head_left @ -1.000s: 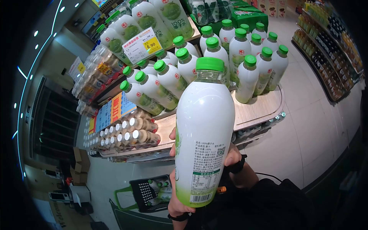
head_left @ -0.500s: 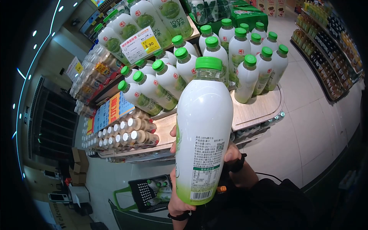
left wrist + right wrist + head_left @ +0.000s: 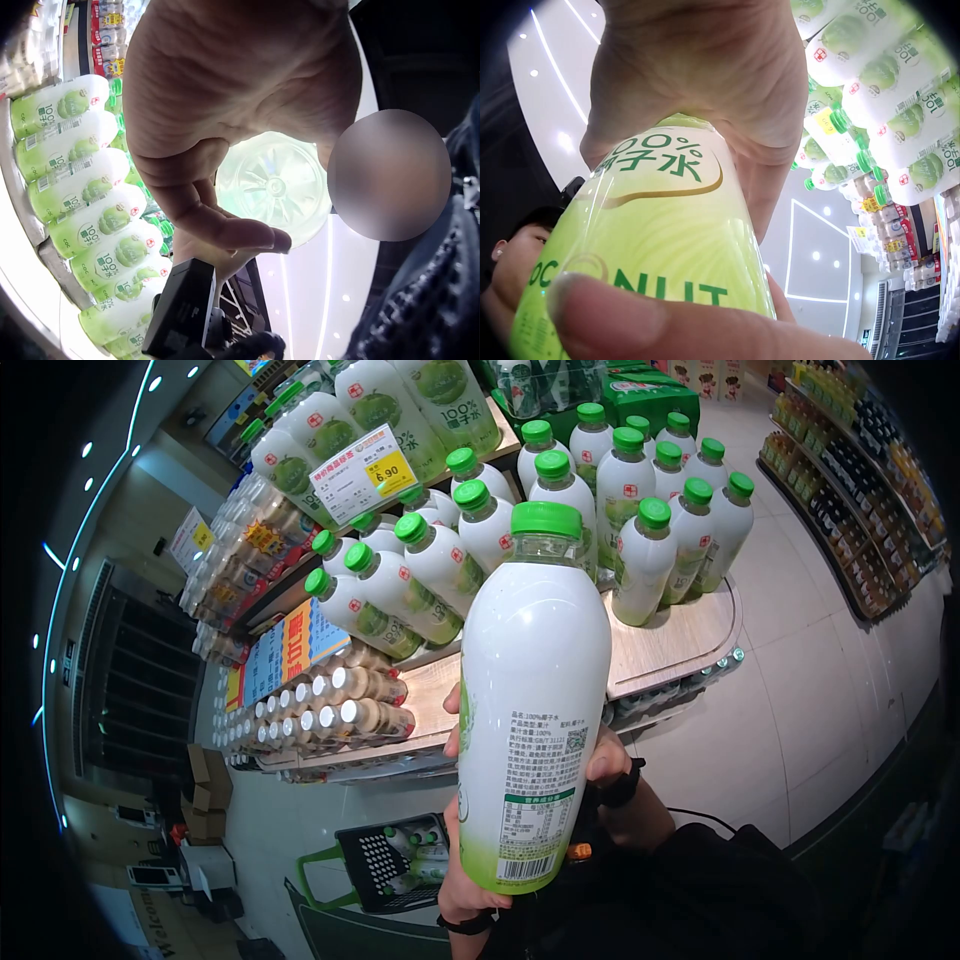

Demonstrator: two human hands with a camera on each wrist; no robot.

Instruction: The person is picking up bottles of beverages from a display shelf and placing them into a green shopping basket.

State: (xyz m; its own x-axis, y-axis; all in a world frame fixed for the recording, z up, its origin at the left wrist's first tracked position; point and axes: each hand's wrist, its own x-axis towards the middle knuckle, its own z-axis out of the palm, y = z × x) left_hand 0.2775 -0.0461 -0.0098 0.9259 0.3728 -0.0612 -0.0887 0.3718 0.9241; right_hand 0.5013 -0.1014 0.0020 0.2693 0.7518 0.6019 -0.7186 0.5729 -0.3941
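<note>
Pale wood-topped display stand (image 3: pixel 655 657) bears a cluster of white plastic bottles with green caps (image 3: pixel 640 570). Near the stand, lower in the head view, is a black perforated basket with a green frame (image 3: pixel 368 868), bottles inside. In front of the stand, a white, green-based plastic bottle (image 3: pixel 537 640) is held cap uppermost. The left hand (image 3: pixel 468 885) curls round its lower end; the right hand (image 3: pixel 607 762) clasps its side. Above the stand's top slants a white-and-yellow price card (image 3: pixel 358 478). Smallest: the held bottle's ribbed green screw cap (image 3: pixel 547 519), before the stand.
</note>
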